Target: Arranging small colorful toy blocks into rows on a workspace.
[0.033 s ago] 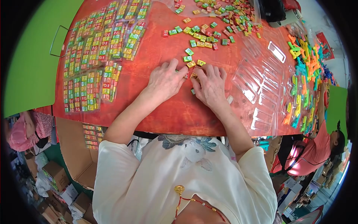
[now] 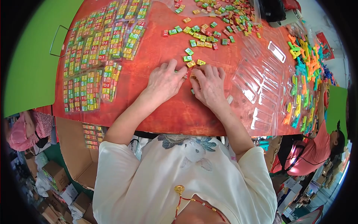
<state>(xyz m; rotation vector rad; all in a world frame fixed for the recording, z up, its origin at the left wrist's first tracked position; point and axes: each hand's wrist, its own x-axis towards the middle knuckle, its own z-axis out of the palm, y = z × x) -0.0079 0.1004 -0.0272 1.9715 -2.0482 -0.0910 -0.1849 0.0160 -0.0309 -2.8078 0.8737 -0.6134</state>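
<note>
My left hand [image 2: 166, 79] is closed over the red table, its thumb and fingertips at a small red box [image 2: 185, 75]. Just across from it, my right hand [image 2: 209, 85] curls in with its fingertips on a small yellow box [image 2: 192, 75]. Both boxes are mostly hidden by the fingers. Beyond the fingertips lie a yellow box [image 2: 191, 64], another yellow one [image 2: 201, 62] and a green box [image 2: 187, 58]. Part of a green box [image 2: 192, 91] shows beside my right thumb.
Clear trays filled with rows of coloured boxes [image 2: 89, 46] cover the table's left side. A loose heap of boxes [image 2: 238, 18] lies at the far side. Empty clear plastic trays [image 2: 257, 84] rest at right, before colourful plastic toy pieces [image 2: 307, 63]. An open carton [image 2: 76, 153] stands below left.
My right fingertips have shifted very slightly to the left. My left hand and the boxes on the table look practically unmoved.
</note>
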